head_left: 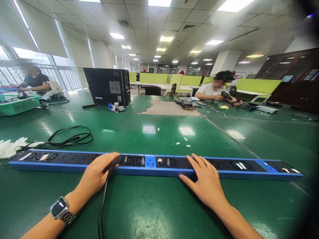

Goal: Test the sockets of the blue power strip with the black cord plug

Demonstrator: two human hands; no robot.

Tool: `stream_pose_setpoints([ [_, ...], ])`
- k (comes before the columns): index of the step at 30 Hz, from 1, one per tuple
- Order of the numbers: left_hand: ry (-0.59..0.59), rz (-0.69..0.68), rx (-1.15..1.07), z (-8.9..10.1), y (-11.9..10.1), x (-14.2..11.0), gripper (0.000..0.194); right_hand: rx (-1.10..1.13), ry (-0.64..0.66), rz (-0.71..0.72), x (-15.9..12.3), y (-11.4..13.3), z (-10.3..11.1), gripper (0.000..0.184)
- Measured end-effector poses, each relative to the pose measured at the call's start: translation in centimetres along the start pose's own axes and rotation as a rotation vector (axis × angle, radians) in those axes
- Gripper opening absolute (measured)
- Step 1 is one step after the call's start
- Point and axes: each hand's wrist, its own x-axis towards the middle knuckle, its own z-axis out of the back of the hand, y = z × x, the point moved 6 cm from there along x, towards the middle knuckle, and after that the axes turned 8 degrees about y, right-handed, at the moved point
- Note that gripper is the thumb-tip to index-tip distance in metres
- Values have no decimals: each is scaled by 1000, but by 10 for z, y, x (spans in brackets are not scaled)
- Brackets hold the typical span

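Note:
A long power strip (151, 171) with a blue casing and black sockets lies crosswise on the green table. My left hand (96, 171), wearing a watch, is closed around the plug (114, 165) of a black power cord (102, 205), on the strip left of its middle blue socket. Fingers hide most of the plug, so I cannot tell whether it sits in a socket. Right of the middle, my right hand (205, 176) grips the strip across its width, fingertips near the far edge and thumb against the front side. The cord runs down toward the near edge of view.
Behind the strip lie a coiled black cable (72, 137) and, far left, a white glove-like thing (12, 147). A black computer case (107, 86) and a green basket (20, 105) stand farther back. Two other people sit across the table, one handling a dark tool (226, 96).

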Motion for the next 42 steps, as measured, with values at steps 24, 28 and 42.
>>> stream_pose_setpoints([
  [24, 69, -205, -68, -54, -102, 53, 30, 88, -8, -53, 1, 7, 9, 65],
  [28, 23, -65, -286, -46, -106, 64, 28, 314, -57, 87, 2, 41, 35, 58],
  [42, 8, -41, 61, -64, -105, 42, 43, 442, -54, -137, 37, 6, 61, 32],
])
